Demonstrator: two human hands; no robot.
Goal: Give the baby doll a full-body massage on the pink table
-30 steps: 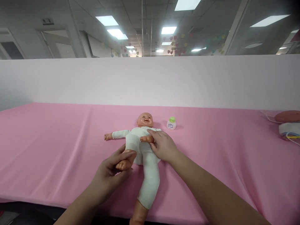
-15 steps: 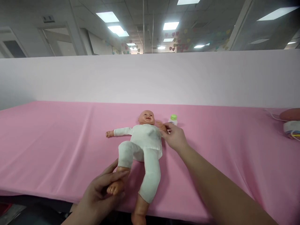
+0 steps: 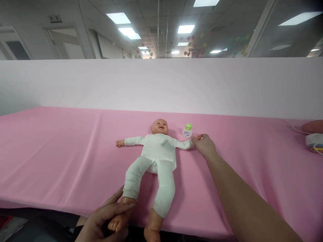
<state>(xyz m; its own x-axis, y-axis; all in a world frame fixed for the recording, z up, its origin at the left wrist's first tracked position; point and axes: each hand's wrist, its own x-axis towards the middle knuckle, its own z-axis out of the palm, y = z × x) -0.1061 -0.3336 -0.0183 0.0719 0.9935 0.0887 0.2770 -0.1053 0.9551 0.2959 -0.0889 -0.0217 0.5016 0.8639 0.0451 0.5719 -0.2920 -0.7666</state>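
Note:
A baby doll (image 3: 159,149) in a white top and trousers lies on its back, its head toward the far side. My left hand (image 3: 107,218) is closed around the doll's lower leg and foot at the left, near the front edge. At the right, my right hand (image 3: 205,145) pinches the doll's other-side hand, with that arm stretched out sideways. Just beyond that arm stands a small clear bottle (image 3: 187,131) with a green cap and a printed label. The doll's other leg reaches over the front edge.
Everything rests on a pink cloth-covered table (image 3: 75,161). A low white wall (image 3: 161,85) runs along its back. At the far right edge lie a skin-coloured object (image 3: 313,126) and a white item with a cord (image 3: 314,140), both partly cut off.
My right hand has moved right, drawing the doll's arm out straight and uncovering the bottle. My left hand has come lower and nearer, and the held leg is straighter.

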